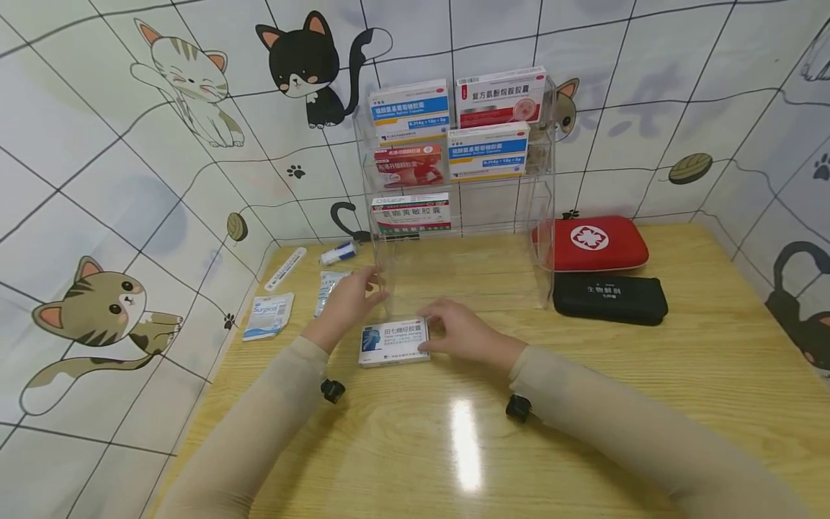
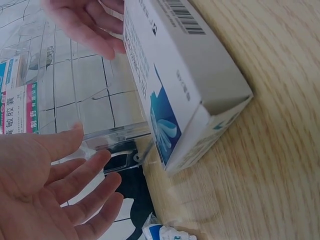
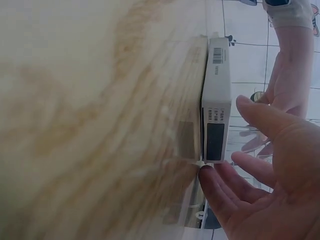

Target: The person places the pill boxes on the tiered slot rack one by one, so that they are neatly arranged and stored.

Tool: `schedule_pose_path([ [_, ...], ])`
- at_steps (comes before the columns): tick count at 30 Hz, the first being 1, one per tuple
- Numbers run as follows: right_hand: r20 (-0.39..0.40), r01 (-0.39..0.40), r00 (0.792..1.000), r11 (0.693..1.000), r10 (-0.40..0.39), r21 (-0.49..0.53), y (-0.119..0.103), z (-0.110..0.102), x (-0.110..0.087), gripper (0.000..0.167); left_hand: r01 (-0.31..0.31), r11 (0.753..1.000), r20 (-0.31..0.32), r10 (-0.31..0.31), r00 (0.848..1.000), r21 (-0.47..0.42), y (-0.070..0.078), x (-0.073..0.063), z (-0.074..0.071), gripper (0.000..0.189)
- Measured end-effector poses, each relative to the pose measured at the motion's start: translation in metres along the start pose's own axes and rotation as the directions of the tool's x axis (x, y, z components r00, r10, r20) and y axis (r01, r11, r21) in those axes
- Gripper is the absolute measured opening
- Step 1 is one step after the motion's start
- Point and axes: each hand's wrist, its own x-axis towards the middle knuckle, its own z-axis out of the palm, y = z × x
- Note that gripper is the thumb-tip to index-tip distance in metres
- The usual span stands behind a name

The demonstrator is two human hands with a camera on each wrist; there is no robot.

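Note:
A white medicine box (image 1: pixel 397 342) with a blue picture lies flat on the table in front of a clear acrylic shelf (image 1: pixel 545 245). Around its right end curve the fingers of my right hand (image 1: pixel 460 331); in the right wrist view the thumb stands slightly off the box (image 3: pixel 217 100), and whether a fingertip touches the far corner I cannot tell. My left hand (image 1: pixel 346 306), fingers loosely spread, hovers by the shelf's left leg. The left wrist view shows that palm (image 2: pixel 55 185) holding nothing, apart from the box (image 2: pixel 200 65).
Several medicine boxes, such as a green-and-white one (image 1: pixel 411 214), stand on the shelf tiers. On the right lie a red first-aid case (image 1: pixel 599 249) and a black case (image 1: pixel 609 301). A surgical packet (image 1: pixel 268 317), a white strip (image 1: pixel 285 269) and a small roll (image 1: pixel 338 253) lie left.

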Motion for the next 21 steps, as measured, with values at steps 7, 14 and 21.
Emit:
schedule_pose_path([
  [7, 0.018, -0.014, 1.0, 1.0, 0.014, 0.004, 0.0, 0.001, 0.002, 0.064, 0.019, 1.0, 0.015, -0.019, 1.0, -0.001, 0.001, 0.0, 0.0, 0.059],
  [14, -0.014, -0.03, 0.999, 0.995, 0.032, 0.093, -0.003, 0.001, -0.002, 0.063, 0.014, 1.0, 0.004, -0.014, 1.0, 0.015, 0.0, 0.0, 0.0, 0.061],
  [21, -0.021, -0.066, 0.997, 0.929, 0.079, 0.365, -0.002, -0.007, -0.015, 0.052, -0.001, 1.0, -0.015, 0.001, 1.0, 0.018, -0.002, 0.002, 0.002, 0.059],
])
